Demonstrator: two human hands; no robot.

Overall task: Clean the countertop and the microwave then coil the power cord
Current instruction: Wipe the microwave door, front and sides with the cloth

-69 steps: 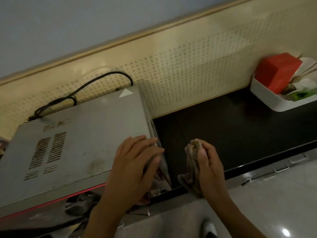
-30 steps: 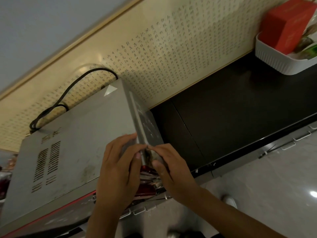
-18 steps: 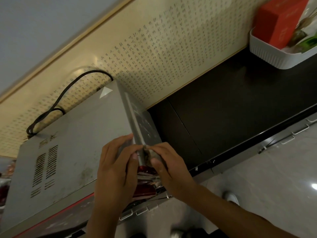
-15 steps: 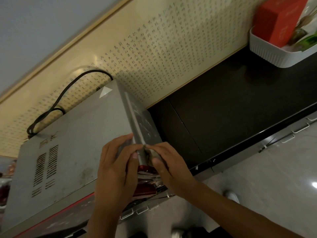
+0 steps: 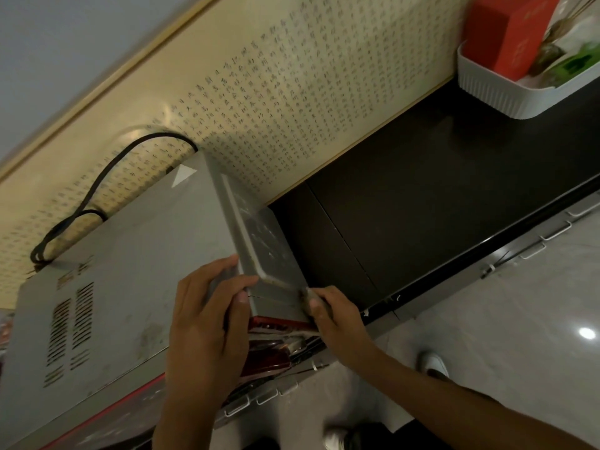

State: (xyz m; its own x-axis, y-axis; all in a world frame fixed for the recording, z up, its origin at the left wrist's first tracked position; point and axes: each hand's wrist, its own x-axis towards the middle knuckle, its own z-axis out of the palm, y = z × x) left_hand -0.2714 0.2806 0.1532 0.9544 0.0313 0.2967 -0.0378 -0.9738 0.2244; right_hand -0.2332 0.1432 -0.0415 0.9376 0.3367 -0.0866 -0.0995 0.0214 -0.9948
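Note:
A grey microwave (image 5: 130, 261) with vent slots and stains on its top stands at the left of the dark countertop (image 5: 438, 196). My left hand (image 5: 207, 323) rests on the microwave's top right front corner, fingers flat, thumb at the edge. My right hand (image 5: 331, 313) holds a small brownish cloth (image 5: 305, 295) against the lower part of the microwave's right side; most of the cloth is hidden by the hand. The black power cord (image 5: 107, 180) loops up behind the microwave against the patterned wall.
A white ribbed basket (image 5: 493, 86) with a red box (image 5: 506, 30) and green items sits at the far right of the countertop. A metal trim runs along the counter's front edge (image 5: 535, 238). Shiny tiled floor and my shoes lie below.
My right hand brought the cloth from in front of the counter onto the microwave's right side and has slid it a little rightward along it. My left hand stayed on the corner.

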